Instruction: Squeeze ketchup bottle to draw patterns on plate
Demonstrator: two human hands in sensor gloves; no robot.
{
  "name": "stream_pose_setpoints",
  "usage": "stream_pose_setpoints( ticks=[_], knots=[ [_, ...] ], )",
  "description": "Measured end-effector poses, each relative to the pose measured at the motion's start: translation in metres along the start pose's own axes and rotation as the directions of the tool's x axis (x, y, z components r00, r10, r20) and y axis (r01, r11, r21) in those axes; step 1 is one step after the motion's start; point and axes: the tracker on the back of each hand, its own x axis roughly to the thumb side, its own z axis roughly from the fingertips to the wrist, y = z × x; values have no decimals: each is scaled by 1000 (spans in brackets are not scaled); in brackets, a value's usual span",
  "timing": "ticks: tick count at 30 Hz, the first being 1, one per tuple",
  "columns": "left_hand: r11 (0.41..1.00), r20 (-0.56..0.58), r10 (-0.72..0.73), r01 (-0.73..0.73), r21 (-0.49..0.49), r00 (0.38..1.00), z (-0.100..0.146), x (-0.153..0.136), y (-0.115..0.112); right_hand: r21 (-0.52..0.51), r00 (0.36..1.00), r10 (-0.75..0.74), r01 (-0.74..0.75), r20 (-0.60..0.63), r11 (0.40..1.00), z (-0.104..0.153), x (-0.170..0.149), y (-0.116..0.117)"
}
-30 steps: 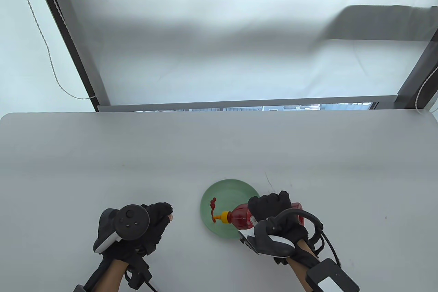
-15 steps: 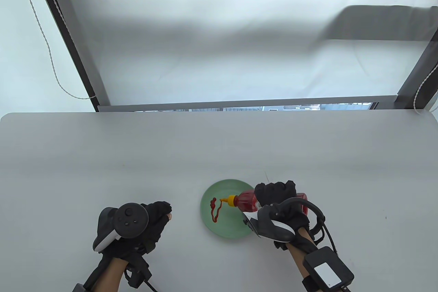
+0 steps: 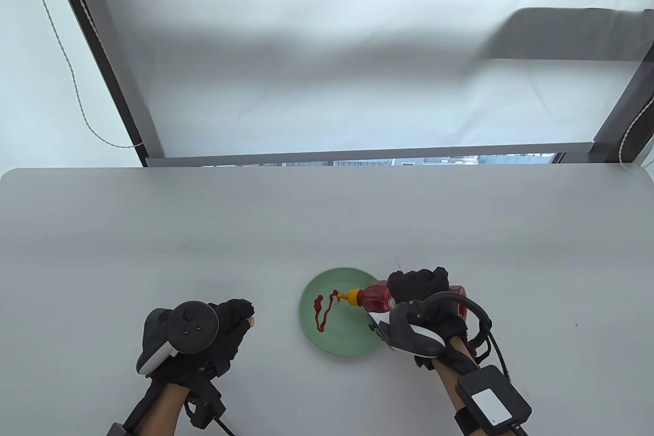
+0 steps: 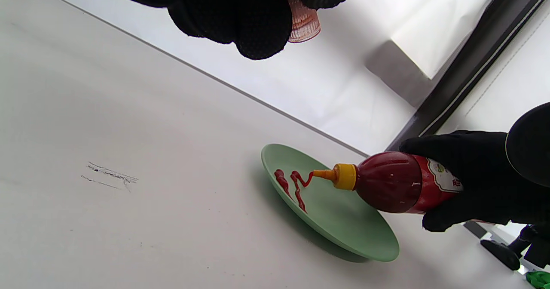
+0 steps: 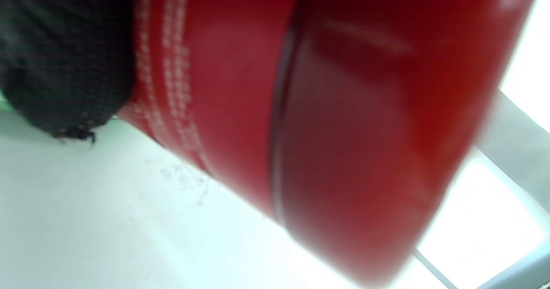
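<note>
Ketchup bottle (image 3: 375,297) is lying tipped in the right hand (image 3: 420,298), whose fingers are wrapping around its red body, yellow nozzle (image 3: 352,296) pointing left over the green plate (image 3: 347,341) near the table's (image 3: 153,231) front edge. Left hand (image 3: 225,326) is resting on the table left of the plate, fingers curled together and holding nothing — bare tabletop is stretching wide beyond to the far edge. Since a second ago the nozzle has been travelling from the plate's near side toward its far side, and the ketchup squiggle (image 3: 323,312) is longer.
</note>
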Motion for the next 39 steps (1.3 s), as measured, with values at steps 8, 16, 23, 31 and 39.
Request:
stream_pose_setpoints(
  ticks=[8,16,23,31,39],
  knots=[
    [1000,0,-9,9,0,1000,0,0,0,-18,999,-12,12,34,1000,18,4,-5],
    [1000,1,-10,10,6,1000,1,0,0,-15,998,-13,14,64,1000,34,9,-11],
    [1000,-2,-11,11,11,1000,2,-1,1,-18,999,1,-1,45,1000,31,6,-4],
    [1000,-18,3,-3,9,1000,1,-5,1,2,1000,10,-10,-3,1000,13,-1,6],
    [1000,-28,13,-13,8,1000,1,-7,2,25,999,16,-15,-50,1000,-7,-8,14]
  ],
)
